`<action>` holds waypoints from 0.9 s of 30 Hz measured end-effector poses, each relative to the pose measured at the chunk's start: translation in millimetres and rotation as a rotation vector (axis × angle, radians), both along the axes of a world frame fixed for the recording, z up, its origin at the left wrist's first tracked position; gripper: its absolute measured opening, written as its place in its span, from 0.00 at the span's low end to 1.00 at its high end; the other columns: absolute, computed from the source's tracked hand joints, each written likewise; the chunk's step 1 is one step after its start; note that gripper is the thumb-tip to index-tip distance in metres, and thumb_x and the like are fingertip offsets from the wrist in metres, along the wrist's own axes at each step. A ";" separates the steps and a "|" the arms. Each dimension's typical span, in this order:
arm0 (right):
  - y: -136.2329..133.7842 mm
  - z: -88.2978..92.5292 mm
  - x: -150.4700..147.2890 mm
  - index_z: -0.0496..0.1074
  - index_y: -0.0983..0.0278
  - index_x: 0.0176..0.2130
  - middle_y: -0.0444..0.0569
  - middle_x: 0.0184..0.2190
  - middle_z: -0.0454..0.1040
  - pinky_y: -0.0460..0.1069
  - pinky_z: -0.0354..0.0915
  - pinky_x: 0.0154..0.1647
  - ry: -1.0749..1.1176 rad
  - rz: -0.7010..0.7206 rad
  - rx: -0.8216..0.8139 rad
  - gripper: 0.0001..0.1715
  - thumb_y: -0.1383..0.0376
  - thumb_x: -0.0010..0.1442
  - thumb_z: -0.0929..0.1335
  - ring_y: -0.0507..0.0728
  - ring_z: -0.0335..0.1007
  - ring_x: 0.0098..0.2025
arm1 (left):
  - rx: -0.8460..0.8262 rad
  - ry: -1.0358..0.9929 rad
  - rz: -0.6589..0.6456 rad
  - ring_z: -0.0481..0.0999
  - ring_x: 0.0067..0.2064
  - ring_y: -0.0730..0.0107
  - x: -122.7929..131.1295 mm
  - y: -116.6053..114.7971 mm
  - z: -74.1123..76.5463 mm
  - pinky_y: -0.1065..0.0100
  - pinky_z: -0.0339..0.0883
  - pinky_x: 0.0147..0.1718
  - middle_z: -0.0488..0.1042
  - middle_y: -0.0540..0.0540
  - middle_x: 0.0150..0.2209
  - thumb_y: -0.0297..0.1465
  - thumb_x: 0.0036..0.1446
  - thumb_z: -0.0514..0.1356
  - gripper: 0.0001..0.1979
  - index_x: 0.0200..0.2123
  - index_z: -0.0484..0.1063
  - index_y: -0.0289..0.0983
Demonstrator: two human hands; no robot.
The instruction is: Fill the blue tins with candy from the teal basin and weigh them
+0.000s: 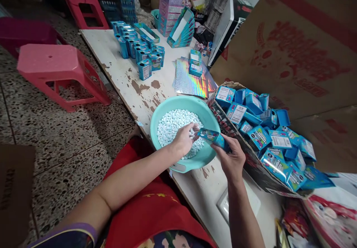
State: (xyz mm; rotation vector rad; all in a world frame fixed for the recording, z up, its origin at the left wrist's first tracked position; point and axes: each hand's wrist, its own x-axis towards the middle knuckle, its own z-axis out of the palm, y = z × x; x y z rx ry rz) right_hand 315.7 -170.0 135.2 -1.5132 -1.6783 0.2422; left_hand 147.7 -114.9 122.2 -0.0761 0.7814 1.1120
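A turquoise basin (157, 119) full of small white candies (178, 123) sits on the table in front of me. Above its right side, my right hand (233, 157) grips a small blue candy box (213, 138) marked "Caramelo Macizo", tilted with one end toward the left. My left hand (184, 140) is over the candies with its fingers curled around several of them, close to that end of the box. How far the candies reach into the box is hidden by the fingers.
A carton (223, 119) heaped with blue boxes stands right of the basin. Rows of upright blue boxes (145, 68) are farther back, near shiny sheets (189, 82). A white device (223, 205) lies near my right forearm. Pink stools (52, 60) stand left of the table.
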 end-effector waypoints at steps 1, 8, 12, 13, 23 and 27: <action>-2.6 -2.2 0.6 0.77 0.57 0.47 0.48 0.42 0.75 0.55 0.66 0.47 0.072 -0.020 -0.007 0.22 0.58 0.51 0.76 0.59 0.71 0.44 | 0.005 0.007 -0.016 0.71 0.31 0.74 -1.6 0.2 0.7 0.73 0.66 0.30 0.70 0.46 0.30 0.27 0.57 0.60 0.05 0.30 0.73 0.33; -52.3 -18.5 48.3 0.76 0.61 0.40 0.45 0.34 0.76 0.51 0.67 0.42 0.772 -0.286 0.147 0.17 0.61 0.48 0.74 0.54 0.72 0.35 | 0.790 0.925 -0.485 0.71 0.52 0.56 -47.3 -3.8 -1.0 0.59 0.65 0.52 0.74 0.41 0.46 0.41 0.53 0.62 0.14 0.39 0.76 0.39; -117.4 -29.5 102.9 0.75 0.61 0.36 0.44 0.32 0.76 0.50 0.67 0.41 0.786 -0.505 0.269 0.18 0.62 0.43 0.76 0.52 0.71 0.34 | 1.157 1.685 -0.651 0.61 0.62 0.49 -76.5 -9.8 -16.7 0.50 0.50 0.63 0.68 0.38 0.57 0.45 0.58 0.55 0.22 0.50 0.72 0.38; -134.6 -34.0 114.4 0.74 0.61 0.36 0.44 0.32 0.76 0.50 0.67 0.42 0.760 -0.565 0.269 0.19 0.62 0.42 0.76 0.53 0.71 0.34 | 1.207 1.761 -0.694 0.62 0.61 0.50 -79.6 -11.3 -21.4 0.52 0.51 0.62 0.69 0.38 0.57 0.45 0.60 0.52 0.23 0.52 0.70 0.38; -198.8 -94.3 150.0 0.72 0.64 0.39 0.47 0.35 0.76 0.52 0.68 0.44 0.676 -0.806 0.061 0.24 0.60 0.41 0.76 0.55 0.72 0.38 | 1.239 1.969 -1.075 0.71 0.55 0.44 -67.5 -22.2 -20.4 0.52 0.66 0.48 0.71 0.35 0.56 0.48 0.61 0.39 0.31 0.52 0.69 0.36; -199.0 -102.3 152.4 0.72 0.64 0.41 0.48 0.37 0.77 0.55 0.69 0.46 0.694 -0.799 -0.011 0.25 0.57 0.43 0.76 0.57 0.73 0.40 | 1.304 1.960 -0.962 0.75 0.51 0.47 -72.6 -20.3 -26.2 0.54 0.68 0.44 0.76 0.40 0.52 0.47 0.57 0.42 0.26 0.40 0.74 0.41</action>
